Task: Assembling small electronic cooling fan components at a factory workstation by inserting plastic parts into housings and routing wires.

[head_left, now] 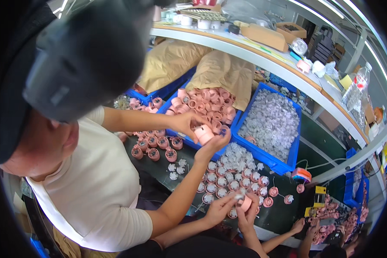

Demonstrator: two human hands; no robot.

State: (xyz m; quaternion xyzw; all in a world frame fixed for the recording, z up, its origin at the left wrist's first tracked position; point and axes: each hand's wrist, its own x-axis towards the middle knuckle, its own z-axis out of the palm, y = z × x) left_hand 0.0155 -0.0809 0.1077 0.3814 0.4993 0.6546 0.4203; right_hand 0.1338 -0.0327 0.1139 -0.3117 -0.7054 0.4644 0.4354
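Observation:
My left hand (220,210) is closed, its fingertips pinching a small white plastic piece (239,196), slightly blurred. Beside it, my right hand (247,218) grips a pink plastic cup-shaped part (245,204). The white piece is close against the pink part; whether it is seated cannot be made out. Just beyond my hands, rows of pink parts topped with white pieces (221,182) cover the dark table. Behind these lies a loose heap of white pieces (236,157).
A co-worker's hands (202,133) hold a pink part on the left. Blue bins contain pink cups (204,103) and white pieces (271,124). Finished-looking pink parts (154,142) stand left. A shelf (245,50) crosses above; an orange device (301,174) and other people's hands (305,225) are right.

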